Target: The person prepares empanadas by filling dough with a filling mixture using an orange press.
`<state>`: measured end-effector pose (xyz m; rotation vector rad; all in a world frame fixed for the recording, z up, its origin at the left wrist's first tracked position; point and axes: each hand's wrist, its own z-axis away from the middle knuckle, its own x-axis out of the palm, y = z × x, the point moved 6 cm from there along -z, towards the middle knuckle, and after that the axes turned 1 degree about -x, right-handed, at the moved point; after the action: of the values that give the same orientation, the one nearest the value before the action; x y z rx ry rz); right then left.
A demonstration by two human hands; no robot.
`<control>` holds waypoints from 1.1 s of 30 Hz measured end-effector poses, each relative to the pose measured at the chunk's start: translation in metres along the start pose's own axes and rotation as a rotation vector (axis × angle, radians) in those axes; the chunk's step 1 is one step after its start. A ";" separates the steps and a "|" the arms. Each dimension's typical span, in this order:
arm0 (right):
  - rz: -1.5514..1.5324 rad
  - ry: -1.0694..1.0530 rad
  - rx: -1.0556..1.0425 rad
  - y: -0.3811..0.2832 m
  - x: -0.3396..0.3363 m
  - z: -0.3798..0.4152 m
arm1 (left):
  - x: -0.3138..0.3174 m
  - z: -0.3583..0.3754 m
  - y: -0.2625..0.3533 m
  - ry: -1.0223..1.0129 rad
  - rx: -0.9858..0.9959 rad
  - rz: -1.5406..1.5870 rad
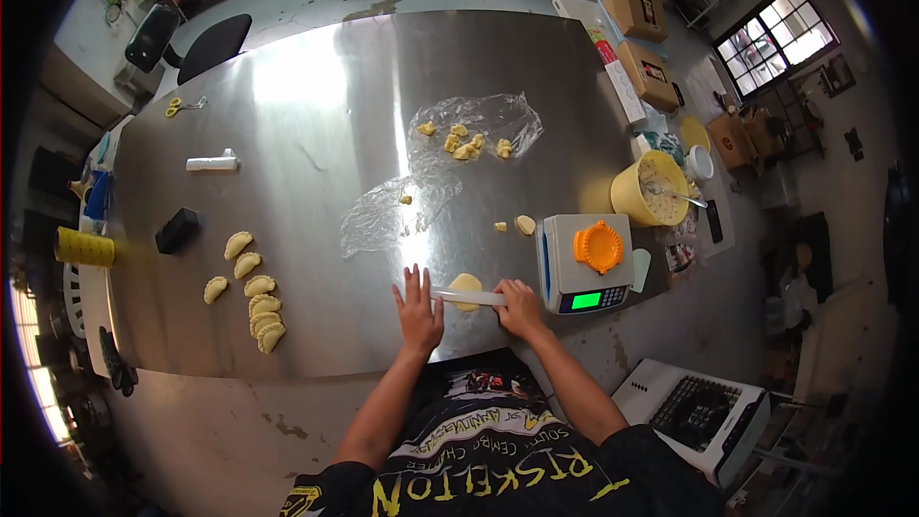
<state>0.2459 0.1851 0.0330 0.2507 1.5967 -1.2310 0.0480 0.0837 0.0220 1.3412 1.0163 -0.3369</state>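
Half hid dough disc point(466, 281) under whitish roller point(471, 297) on glossy steel tabletop point(316, 172). Spread left hand point(418, 311) at one end, curled right hand point(520, 307) over other, hiding it. Showed patchy floor point(191, 431), gridded window point(776, 36); lost room edges point(866, 230) in darkness.

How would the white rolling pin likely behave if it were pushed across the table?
The rolling pin would probably roll readily, as it looks like a slim, smooth rod. It is likely stiff, since it lies straight between both hands over the dough.
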 end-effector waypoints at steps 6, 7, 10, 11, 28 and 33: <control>0.055 0.030 -0.112 0.012 0.014 -0.007 | 0.028 -0.018 0.016 -0.142 0.109 -0.220; 0.101 0.044 -0.187 0.009 0.013 -0.006 | 0.032 -0.019 0.016 -0.161 0.114 -0.256; 0.095 0.005 -0.184 0.003 0.013 -0.006 | 0.038 -0.017 0.007 -0.172 0.088 -0.208; 0.091 0.001 -0.185 0.003 0.013 -0.012 | 0.040 -0.020 0.008 -0.174 0.083 -0.211; 0.179 0.129 -0.061 0.019 0.007 -0.083 | 0.048 -0.070 0.005 -0.182 -0.094 -0.288; 0.180 0.225 -0.101 0.022 0.001 -0.110 | 0.049 -0.094 0.000 -0.124 -0.114 -0.229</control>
<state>0.1954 0.2821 0.0098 0.4715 1.7810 -1.0085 0.0361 0.1855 -0.0058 1.0897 1.0705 -0.5202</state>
